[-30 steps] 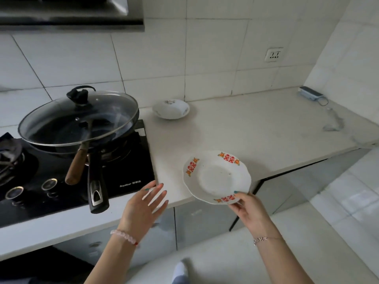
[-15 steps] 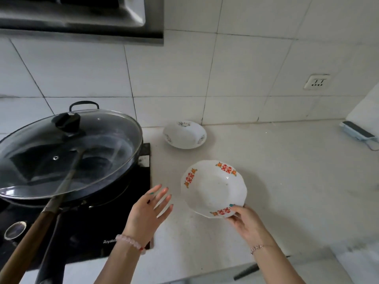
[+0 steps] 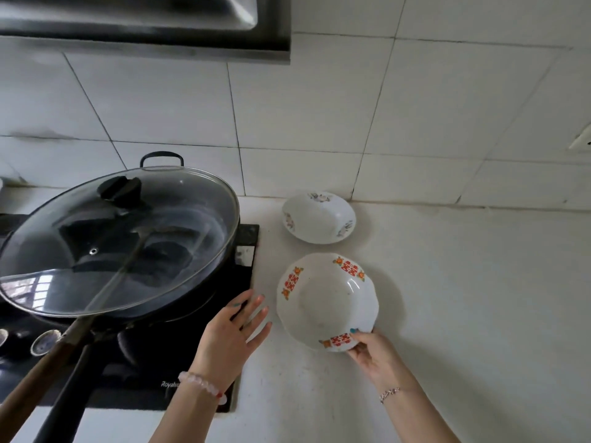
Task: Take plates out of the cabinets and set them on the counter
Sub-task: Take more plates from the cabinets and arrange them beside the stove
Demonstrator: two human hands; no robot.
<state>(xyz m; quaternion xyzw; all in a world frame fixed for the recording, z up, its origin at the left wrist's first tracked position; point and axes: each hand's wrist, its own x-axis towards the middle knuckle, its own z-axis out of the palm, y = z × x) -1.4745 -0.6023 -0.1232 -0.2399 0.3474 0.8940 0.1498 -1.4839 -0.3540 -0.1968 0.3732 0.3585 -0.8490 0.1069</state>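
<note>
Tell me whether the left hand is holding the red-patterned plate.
No: only the right hand grips the red-patterned plate; the left hand is open beside it.

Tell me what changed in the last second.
The right hand carried the red-patterned plate from beyond the counter edge inward, now in front of the floral plate; whether it is set down is unclear. The grip stayed on its near rim. The left hand stayed open, empty; floral plate and lidded wok unmoved.

lidded black wok (image 3: 118,251), black stove (image 3: 179,372), range hood (image 3: 144,27)
</note>
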